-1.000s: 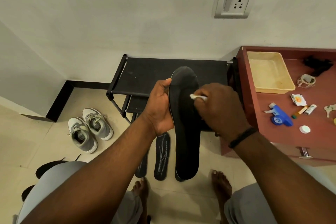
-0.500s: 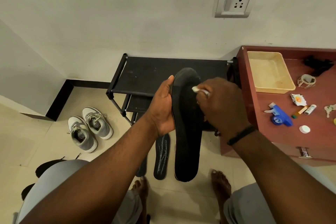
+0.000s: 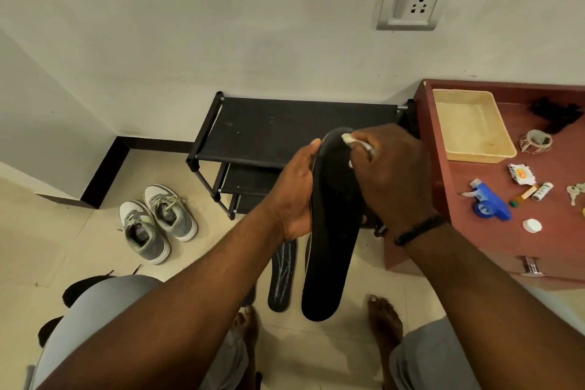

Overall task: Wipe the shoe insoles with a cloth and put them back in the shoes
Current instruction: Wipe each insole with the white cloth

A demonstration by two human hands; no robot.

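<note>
person: bare forearms, no sleeves visible; black beaded bracelet on right wrist; light grey shorts; bare feet.

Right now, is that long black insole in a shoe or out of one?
Out. The left hand holds the black insole up while the right hand wipes it; the grey shoes sit apart.

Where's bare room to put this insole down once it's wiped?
The rack top is bare. Floor tile between the sneakers and the rack is free. The table is crowded on its right; the floor by the feet holds another insole.
</note>
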